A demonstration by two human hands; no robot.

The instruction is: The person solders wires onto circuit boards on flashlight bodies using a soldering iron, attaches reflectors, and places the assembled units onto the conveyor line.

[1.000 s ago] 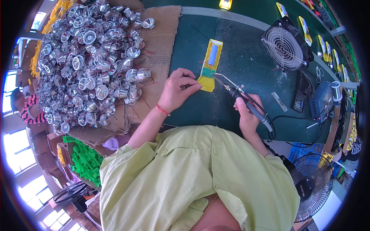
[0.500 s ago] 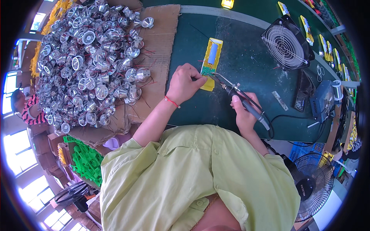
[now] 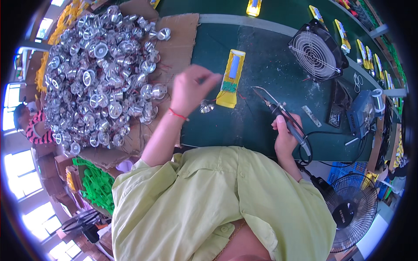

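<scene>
My right hand (image 3: 287,132) is closed around a soldering iron (image 3: 285,119) with a thin metal feed tube along it. Its tip points up and left, apart from the work. A yellow plastic casing (image 3: 226,101) lies on the bench, holding a blue cylindrical battery cell (image 3: 234,66) and a green circuit board (image 3: 229,86). Left of the casing, a small silver reflector lamp (image 3: 207,106) rests near the board, with thin wires between them. My left hand (image 3: 193,89) is raised just left of the casing, thumb and forefinger bent toward each other; motion blurs the fingertips.
Many silver reflector lamps (image 3: 100,82) are heaped on cardboard (image 3: 176,43) at left. A square fan (image 3: 315,52) stands right, beside a blue soldering station (image 3: 363,113) and a solder spool (image 3: 378,96). More yellow casings (image 3: 342,35) line the far side. A person (image 3: 37,126) sits far left.
My left hand has drawn left from the board, uncovering the reflector lamp beside the casing. The soldering iron has pulled back right and down from the board. The casing now sits slightly left and lower.
</scene>
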